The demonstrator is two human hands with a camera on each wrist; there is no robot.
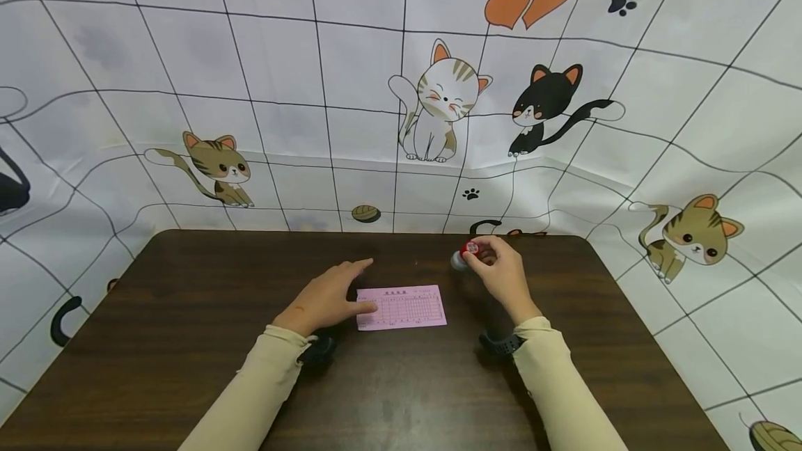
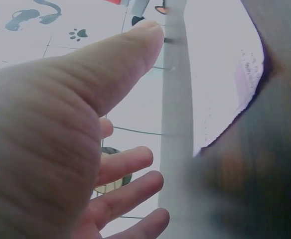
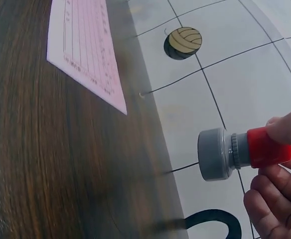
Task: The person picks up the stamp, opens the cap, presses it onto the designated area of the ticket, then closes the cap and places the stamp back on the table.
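On the table lies a pink printed form (image 1: 410,308), a small paper slip with a ruled grid. My left hand (image 1: 327,298) is at its left edge, fingers spread and fairly straight, with the thumb over the paper; whether the thumb touches it I cannot tell. To the right of the form, my right hand (image 1: 505,278) pinches a round stamp (image 3: 216,154) by its red end between thumb and fingers. Its wide grey end points away from the fingers, and a pale printed mark shows on the red end in the head view.
The dark wooden table (image 1: 188,339) ends at a white cloth backdrop (image 1: 282,54) printed with grid lines and cartoon cats. Dark bands with devices (image 1: 318,351) sit on both wrists, below the light sleeves (image 1: 257,388).
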